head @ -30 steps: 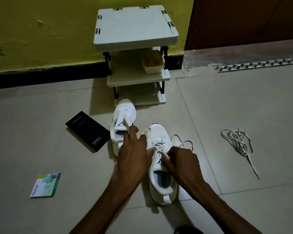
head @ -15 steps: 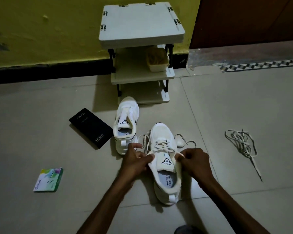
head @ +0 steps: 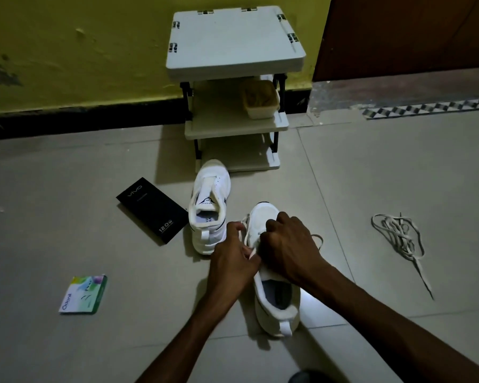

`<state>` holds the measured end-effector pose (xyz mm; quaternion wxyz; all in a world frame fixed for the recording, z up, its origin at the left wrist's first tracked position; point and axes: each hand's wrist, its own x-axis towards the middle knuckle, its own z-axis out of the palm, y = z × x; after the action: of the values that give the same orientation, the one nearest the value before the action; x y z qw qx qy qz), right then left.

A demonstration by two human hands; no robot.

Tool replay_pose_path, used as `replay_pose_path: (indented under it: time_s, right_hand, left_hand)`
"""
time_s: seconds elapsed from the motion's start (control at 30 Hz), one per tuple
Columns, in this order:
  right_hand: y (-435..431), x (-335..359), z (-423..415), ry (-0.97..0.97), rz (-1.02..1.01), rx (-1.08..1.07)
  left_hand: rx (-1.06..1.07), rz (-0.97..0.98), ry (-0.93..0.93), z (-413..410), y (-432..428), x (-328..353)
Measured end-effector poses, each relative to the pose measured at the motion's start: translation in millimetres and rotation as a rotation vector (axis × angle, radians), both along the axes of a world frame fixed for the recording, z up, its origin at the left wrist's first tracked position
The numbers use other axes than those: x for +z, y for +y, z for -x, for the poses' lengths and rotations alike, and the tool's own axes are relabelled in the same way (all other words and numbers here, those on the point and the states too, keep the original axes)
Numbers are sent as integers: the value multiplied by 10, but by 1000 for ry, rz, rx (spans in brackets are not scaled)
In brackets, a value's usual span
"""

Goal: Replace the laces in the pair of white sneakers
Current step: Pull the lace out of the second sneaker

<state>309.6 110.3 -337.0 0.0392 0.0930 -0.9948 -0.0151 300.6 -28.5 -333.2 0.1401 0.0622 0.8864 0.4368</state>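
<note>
Head camera looks down on both hands, which I see meeting over the near sneaker (head: 262, 217). The left hand (head: 233, 262) has its wrist bent inward, and its thumb and fingers pinch a pale lace (head: 252, 253) at the shoe's left edge. The right hand (head: 288, 244) lies knuckles up across the lacing area with its fingers curled under. I cannot tell what is inside that fist, though a loop of lace trails on the floor just beside it.

The near sneaker stands on the tiled floor between the 2 forearms. Its long axis runs away from me, with the toe toward the wall and the heel tab nearest the camera. The far sneaker (head: 210, 205) stands just to its left and further off. It points the same way, its eyelets are bare, and its tongue label is too small to read.

Left of the far sneaker lies a black box (head: 152, 210) printed "vivo" and "120W". A green and white packet (head: 83, 294) marked "Odonil" lies nearer me on the left. Loose laces (head: 398, 239) lie in a tangle well to the right. A white rack (head: 233, 40) with 3 shelves stands against the wall, with a tub (head: 260, 102) on its middle shelf.
</note>
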Motion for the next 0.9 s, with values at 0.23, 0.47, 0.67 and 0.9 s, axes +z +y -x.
replay_pose_path:
  time_s: [0.23,0.47,0.67,0.9]
  right_hand:
    - [610,63,8,62,561,-696]
    - [241,62,-123,-120,374,-306]
    - [33,44,13,-86,28,-42]
    - [538,328,102,346,555,-538]
  left_hand:
    - [0,37,-10,-2,-30,-22]
    - [11,36,-11,35,4,-52]
    - [-13,30,-24,54,-3,-55]
    - [-12,45,-18,38,-7,-42]
